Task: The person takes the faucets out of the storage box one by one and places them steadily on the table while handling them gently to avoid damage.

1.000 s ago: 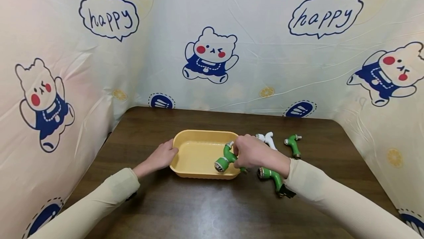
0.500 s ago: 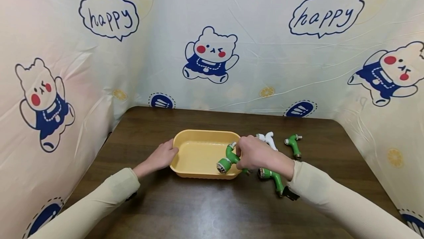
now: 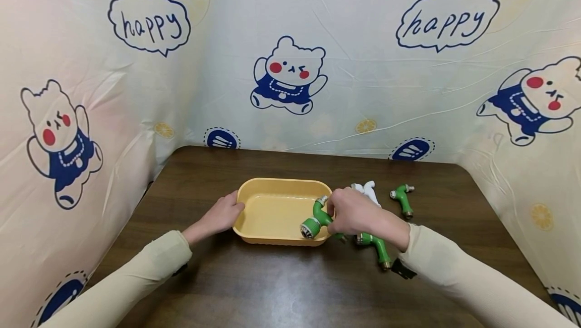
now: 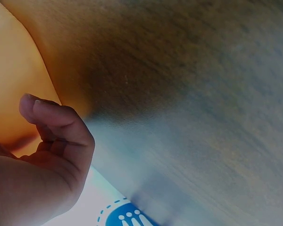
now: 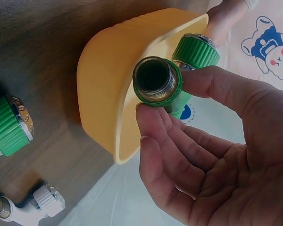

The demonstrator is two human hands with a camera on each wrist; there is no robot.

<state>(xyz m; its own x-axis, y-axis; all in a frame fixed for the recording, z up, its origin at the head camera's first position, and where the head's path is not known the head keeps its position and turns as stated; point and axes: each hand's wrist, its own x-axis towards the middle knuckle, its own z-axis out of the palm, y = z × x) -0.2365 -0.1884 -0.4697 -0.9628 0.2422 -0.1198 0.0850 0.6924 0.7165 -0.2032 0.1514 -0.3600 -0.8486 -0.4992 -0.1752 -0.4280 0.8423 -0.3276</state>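
Observation:
A yellow plastic basin [image 3: 277, 241] stands on the table, and my left hand [image 3: 223, 213] grips its left rim. In the left wrist view the fingers of that left hand [image 4: 66, 141] curl at the basin's edge [image 4: 35, 52]. My right hand [image 3: 354, 212] holds a green faucet [image 3: 311, 227] over the basin's right end, its ribbed round end pointing down toward me. Thumb and fingers pinch the faucet near its open threaded end [image 5: 155, 81], as the right wrist view shows. No part of the faucet is seen resting on the basin's floor.
Right of the basin lie a green faucet [image 3: 379, 250], partly behind my right hand, a white faucet [image 3: 369, 194] and a smaller green faucet [image 3: 402, 201]. The brown wooden table [image 3: 272, 287] ends at a printed curtain [image 3: 345, 91] behind and at both sides.
My right hand has drifted slightly to the right with the green faucet, still over the basin's right end. The left hand and basin have stayed put.

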